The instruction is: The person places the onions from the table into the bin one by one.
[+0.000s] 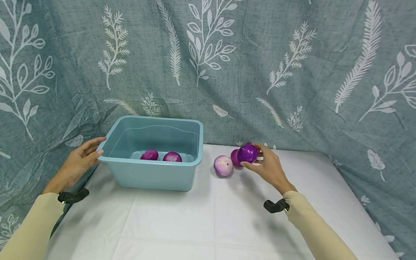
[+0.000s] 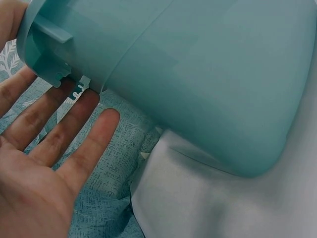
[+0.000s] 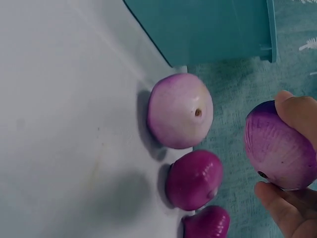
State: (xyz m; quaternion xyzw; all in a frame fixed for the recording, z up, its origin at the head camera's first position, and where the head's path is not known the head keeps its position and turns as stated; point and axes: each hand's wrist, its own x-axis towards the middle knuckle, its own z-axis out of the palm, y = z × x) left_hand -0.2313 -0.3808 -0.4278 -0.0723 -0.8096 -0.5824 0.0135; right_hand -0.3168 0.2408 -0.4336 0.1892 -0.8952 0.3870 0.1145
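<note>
My right hand [image 1: 271, 168] holds a purple onion [image 1: 248, 152] between thumb and fingers, raised over the back of the table. In the right wrist view the held onion [image 3: 280, 148] shows a pale side and a dark spot. Below it, a pale purple-white onion [image 1: 223, 165] rests beside a darker one [image 1: 235, 158]; a third onion [image 3: 207, 223] shows low in the right wrist view. My left hand [image 1: 78, 164] touches the left rim of a blue-green bin [image 1: 149, 175], its fingers nearly straight under the lip [image 2: 52, 29]. Inside the bin lie two purple onions [image 1: 149, 154] [image 1: 172, 157].
A white cloth [image 1: 173, 231] covers the table. Patterned grey-green fabric [image 1: 231, 99] hangs behind it and along both sides. The bin stands at the back left, close to the fabric, with the loose onions to its right.
</note>
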